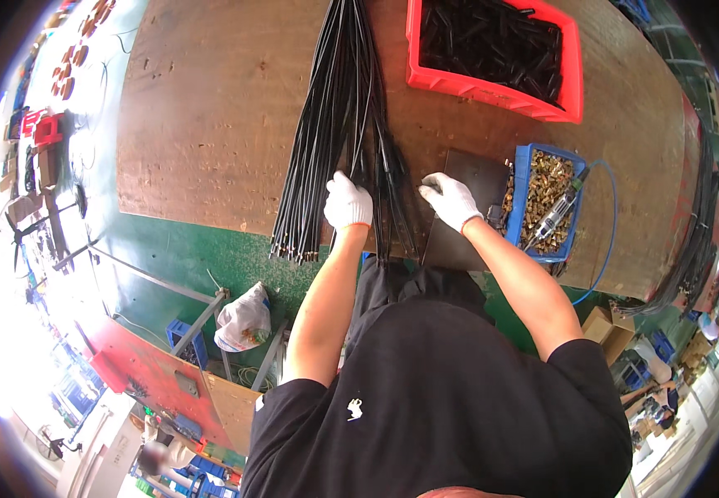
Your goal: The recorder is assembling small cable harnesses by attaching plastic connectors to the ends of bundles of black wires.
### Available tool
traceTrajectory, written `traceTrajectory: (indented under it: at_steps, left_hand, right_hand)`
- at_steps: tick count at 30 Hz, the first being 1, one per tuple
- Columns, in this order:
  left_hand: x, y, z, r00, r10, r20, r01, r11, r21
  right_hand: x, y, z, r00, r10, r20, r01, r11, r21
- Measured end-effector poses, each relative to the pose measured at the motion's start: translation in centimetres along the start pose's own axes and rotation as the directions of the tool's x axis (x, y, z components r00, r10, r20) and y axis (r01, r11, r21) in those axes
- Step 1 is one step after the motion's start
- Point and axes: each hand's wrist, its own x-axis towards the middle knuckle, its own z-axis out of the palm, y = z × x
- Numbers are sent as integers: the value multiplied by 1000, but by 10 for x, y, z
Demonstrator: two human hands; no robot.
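Black cables, red crate, tool across bin

Brown table, kinda scuffed tbh. Blk cable bundle lies around the L grip & runs fwd past it. Dark flat sheet shows around the R grip, blue bin further R, red bin fwd & R of that grip.

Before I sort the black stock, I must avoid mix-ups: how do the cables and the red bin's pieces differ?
The black cables are long and thin; the black pieces are short. The cables lie in a fanned bundle on the tabletop, while the pieces are jumbled in the red bin. The left hand is over the cables; no hand is at the pieces. Both are black.
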Motion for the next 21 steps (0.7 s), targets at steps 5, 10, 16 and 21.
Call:
traceTrajectory:
  at_steps: [5, 10, 16, 21]
  left_hand:
    - [-3, 1, -6, 986, 120, -115, -112, 991, 74]
    - [1, 22, -15, 999, -47, 1, 46, 996, 82]
    - [11, 28, -20, 995, -100, 16, 98, 991, 96]
    - [19, 24, -23, 999, -29, 40, 19, 972, 233]
  right_hand:
    - [-7, 2, -6, 1000, 20, 21, -20, 1000, -4]
    - [-10, 12, -13, 1000, 6, 7, -6, 1000, 3]
    - [-23, 17, -27, 999, 38, -17, -36, 995, 90]
    - [-20, 21, -46, 976, -52, -210, 80, 989, 127]
